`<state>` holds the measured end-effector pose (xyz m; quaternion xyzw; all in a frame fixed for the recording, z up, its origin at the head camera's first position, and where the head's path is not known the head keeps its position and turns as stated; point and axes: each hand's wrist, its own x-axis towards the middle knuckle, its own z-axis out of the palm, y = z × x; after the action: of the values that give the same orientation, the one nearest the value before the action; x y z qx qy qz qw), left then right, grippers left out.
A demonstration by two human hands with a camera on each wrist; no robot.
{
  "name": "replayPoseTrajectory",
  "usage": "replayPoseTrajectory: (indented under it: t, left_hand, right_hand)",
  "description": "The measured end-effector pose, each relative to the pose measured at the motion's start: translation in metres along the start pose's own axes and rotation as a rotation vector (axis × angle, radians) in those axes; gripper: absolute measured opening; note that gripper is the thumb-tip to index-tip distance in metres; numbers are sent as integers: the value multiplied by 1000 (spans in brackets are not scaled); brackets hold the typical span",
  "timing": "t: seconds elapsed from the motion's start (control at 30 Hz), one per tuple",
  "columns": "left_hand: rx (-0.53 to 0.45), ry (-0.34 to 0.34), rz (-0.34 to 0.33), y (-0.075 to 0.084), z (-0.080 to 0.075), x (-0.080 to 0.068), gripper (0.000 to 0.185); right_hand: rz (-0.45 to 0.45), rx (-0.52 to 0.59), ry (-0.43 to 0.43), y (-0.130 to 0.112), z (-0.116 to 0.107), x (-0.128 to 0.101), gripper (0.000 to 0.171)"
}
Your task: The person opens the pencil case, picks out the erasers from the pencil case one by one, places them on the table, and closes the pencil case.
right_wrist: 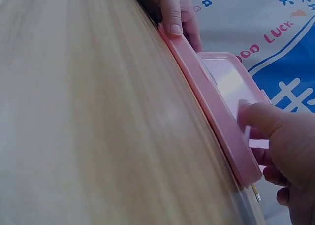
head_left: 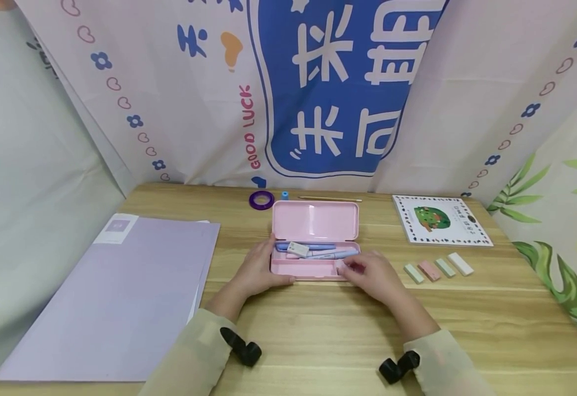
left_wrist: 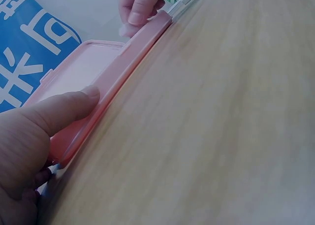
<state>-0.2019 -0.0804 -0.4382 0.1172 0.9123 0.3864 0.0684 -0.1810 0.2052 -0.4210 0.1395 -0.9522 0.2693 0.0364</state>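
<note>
A pink pencil case [head_left: 304,269] stands on the table with its lid raised at the back. Pens [head_left: 328,254] and a white eraser [head_left: 298,250] lie in its rear compartment. My left hand [head_left: 257,269] holds the case at its left end, the thumb along the front wall and the fingers round the side. At the right end of the front compartment, my right hand [head_left: 374,274] pinches a small pale eraser [right_wrist: 243,112] between thumb and fingers. That eraser is partly hidden by the fingers.
Several erasers [head_left: 429,270] lie in a row right of the case, below a white booklet [head_left: 441,220]. Purple tape [head_left: 261,200], a small blue item [head_left: 285,196] and a pencil [head_left: 330,199] lie behind the case. A large lilac folder [head_left: 120,297] covers the table's left.
</note>
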Motion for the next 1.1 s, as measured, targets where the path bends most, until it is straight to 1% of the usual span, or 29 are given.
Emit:
replayPoseTrajectory:
  t: [0.23,0.47,0.67,0.9,1.0,1.1]
  left_hand:
    - [-2,-2,-5,1,0,-1,124]
    - [1,-7,-14,0,0,-1,123]
    - [5,-9,-15,0,0,-1,123]
    - [9,-12,-10,2,0,-2,122]
    - [13,-15,-11,2,-1,-2,121]
    - [16,-16,-16,2,-1,-2,121]
  right_hand:
    - [79,53,33,4,-10,-3,33]
    - [167,95,80,25,-30,-16,34]
    - [268,46,162,59,-54,-38,41]
    - [381,-9,253,107,-83,-74,48]
    - [437,-26,271,125,-93,-88,47]
    - [494,-41,261,141,-102,-100,49]
